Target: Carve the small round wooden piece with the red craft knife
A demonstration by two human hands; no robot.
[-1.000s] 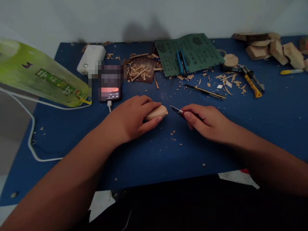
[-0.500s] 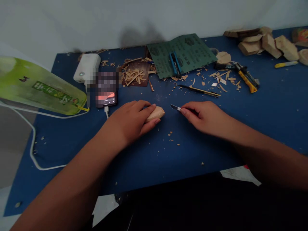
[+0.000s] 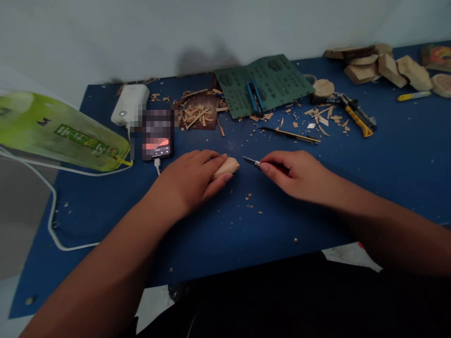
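My left hand is closed around a pale carved piece of wood, pressing it on the blue table. The wood's right end sticks out past my thumb and fingers; the rest is hidden under my palm. In my right hand is a carving knife, gripped by its reddish handle, which my fingers mostly cover. Its thin blade points left toward the wood's tip, with a small gap between them. A few wood chips lie just in front of the piece.
Behind my hands are a slim black-and-gold tool, green sandpaper with a blue cutter on it, and a yellow utility knife. Wood blocks sit back right. A phone, white power bank and green bag stand left.
The knife in my right hand has come slightly left, its blade nearer the wood, and more of its collar and handle shows. My left hand holds the wood in the same place.
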